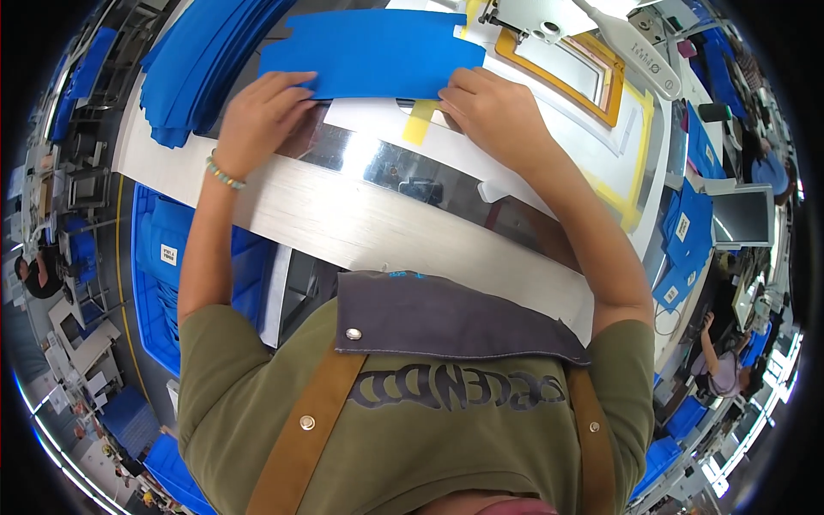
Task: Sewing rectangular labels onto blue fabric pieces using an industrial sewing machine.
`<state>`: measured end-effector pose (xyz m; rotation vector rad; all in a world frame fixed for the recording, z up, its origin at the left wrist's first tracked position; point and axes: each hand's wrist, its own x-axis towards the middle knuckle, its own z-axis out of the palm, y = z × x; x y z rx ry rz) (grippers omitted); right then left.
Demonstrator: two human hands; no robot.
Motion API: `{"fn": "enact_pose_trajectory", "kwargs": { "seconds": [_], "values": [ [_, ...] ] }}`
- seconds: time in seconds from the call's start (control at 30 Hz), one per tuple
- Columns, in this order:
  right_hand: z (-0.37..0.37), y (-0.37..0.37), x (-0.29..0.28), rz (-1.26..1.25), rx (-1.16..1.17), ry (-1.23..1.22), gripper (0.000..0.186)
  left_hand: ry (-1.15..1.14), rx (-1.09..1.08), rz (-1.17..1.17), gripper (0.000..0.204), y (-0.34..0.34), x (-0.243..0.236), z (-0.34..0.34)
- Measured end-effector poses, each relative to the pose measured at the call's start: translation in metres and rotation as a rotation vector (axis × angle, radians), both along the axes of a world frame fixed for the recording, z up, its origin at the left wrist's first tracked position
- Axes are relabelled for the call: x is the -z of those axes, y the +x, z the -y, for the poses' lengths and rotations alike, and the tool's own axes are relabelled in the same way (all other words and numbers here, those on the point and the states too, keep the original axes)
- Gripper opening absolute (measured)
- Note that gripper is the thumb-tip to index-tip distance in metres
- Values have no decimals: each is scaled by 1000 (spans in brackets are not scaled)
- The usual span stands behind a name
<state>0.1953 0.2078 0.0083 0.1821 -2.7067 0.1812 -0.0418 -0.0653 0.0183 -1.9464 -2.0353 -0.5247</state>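
Note:
A flat blue fabric panel (369,56) with notched ends lies across the far part of the worktable. My left hand (264,116) pinches its near left corner between thumb and fingers. At the near right corner, my right hand (493,113) grips the same panel, fingertips curled on the edge. Under the near edge show a white sheet (356,116) and a strip of yellow tape (416,127). Left of the panel, beyond my left hand, a thick stack of blue fabric pieces (202,64) is fanned out.
A sewing machine head (536,24) stands at the far right, beside an amber frame (614,103). The pale table edge (403,227) runs before me. Below it on the left sits a blue bin (144,296) holding blue pieces. Labelled blue pieces (687,227) and a monitor (742,215) are at right.

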Motion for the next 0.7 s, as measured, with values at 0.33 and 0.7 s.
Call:
{"fn": "enact_pose_trajectory", "kwargs": {
  "seconds": [0.33, 0.7],
  "values": [
    [-9, 8, -8, -95, -128, 116, 19, -35, -65, -141, 26, -23, 3, 36],
    [-67, 32, -7, -245, 80, 340, 8, -6, 131, -256, 32, -37, 8, -55]
  ]
}}
